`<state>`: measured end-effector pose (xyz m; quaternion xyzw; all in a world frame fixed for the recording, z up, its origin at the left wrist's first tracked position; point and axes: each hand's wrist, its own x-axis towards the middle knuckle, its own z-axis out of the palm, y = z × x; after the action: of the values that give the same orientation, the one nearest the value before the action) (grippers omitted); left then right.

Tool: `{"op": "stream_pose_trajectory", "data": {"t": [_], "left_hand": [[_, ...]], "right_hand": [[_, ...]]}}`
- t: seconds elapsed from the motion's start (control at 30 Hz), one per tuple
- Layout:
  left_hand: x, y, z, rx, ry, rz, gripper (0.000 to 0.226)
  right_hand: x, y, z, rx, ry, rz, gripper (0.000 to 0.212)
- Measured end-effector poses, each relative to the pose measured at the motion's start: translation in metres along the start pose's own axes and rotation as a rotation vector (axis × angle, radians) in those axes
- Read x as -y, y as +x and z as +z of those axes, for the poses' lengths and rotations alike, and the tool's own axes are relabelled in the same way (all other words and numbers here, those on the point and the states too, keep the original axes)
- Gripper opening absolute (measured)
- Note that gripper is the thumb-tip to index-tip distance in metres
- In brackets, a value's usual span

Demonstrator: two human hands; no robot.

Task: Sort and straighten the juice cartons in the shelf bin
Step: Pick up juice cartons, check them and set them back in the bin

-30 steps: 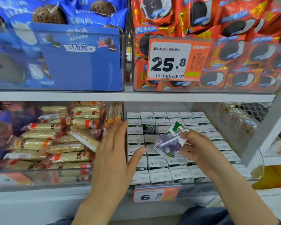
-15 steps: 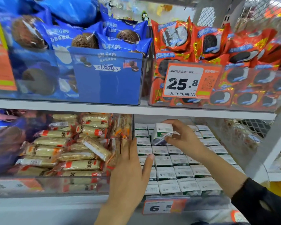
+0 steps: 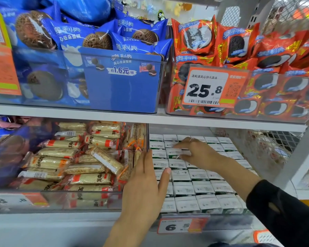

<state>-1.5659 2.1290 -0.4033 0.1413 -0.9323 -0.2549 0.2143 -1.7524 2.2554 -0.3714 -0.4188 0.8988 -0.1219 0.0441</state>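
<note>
Shelf bin (image 3: 268,222): both hands (image 3: 197,153) seemingly on juice cartons (image 3: 202,188).

Right hand (image 3: 198,154) presses a carton (image 3: 175,152) into the bin's (image 3: 275,157) rows; left hand (image 3: 146,189) rests flat on the cartons' left edge.

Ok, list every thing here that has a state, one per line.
juice cartons: standing upright in tight rows, tops up, filling the bin.
carton under the right hand: set among the rows near the back, fingers on it.
right hand: fingers bent down over that carton; grip unclear.
left hand: open, fingers straight, laid along the bin's left side.
shelf bin: full, clear front with a 6.5 price tag.
</note>
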Motion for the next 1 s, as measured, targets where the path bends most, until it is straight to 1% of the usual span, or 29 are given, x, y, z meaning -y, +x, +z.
{"op": "stream_pose_trajectory", "data": {"t": [0.13, 0.2, 0.4, 0.57, 0.63, 0.7, 0.8, 0.9, 1.0], "left_hand": [[0.000, 0.000, 0.000, -0.008, -0.011, 0.008, 0.070], [-0.001, 0.000, 0.000, -0.008, -0.009, 0.007, 0.070], [-0.003, 0.000, 0.001, -0.032, 0.009, 0.006, 0.069], [-0.002, -0.001, 0.000, -0.029, 0.003, 0.010, 0.068], [-0.003, 0.000, -0.001, -0.031, 0.001, 0.010, 0.068], [-0.003, 0.000, -0.002, -0.026, 0.005, 0.012, 0.068], [-0.003, 0.000, -0.003, -0.008, 0.018, 0.012, 0.069], [-0.003, 0.000, -0.003, -0.011, 0.020, 0.014, 0.070], [-0.005, 0.000, -0.004, -0.025, 0.010, -0.004, 0.069]], "right_hand": [[0.002, -0.010, 0.009, -0.078, -0.039, -0.044, 0.033], [0.002, -0.017, 0.008, -0.086, -0.056, -0.069, 0.030], [0.011, -0.012, -0.003, 0.093, -0.096, -0.033, 0.037], [0.019, 0.003, -0.002, 0.155, -0.255, -0.026, 0.049], [0.019, 0.005, 0.000, 0.156, -0.272, -0.030, 0.050], [0.016, 0.004, 0.000, 0.153, -0.217, -0.023, 0.049], [0.012, -0.002, -0.003, 0.087, -0.018, -0.028, 0.040], [0.010, -0.014, -0.017, -0.098, 0.212, -0.033, 0.022], [0.009, -0.036, -0.028, -0.280, 0.514, 0.039, 0.010]]}}
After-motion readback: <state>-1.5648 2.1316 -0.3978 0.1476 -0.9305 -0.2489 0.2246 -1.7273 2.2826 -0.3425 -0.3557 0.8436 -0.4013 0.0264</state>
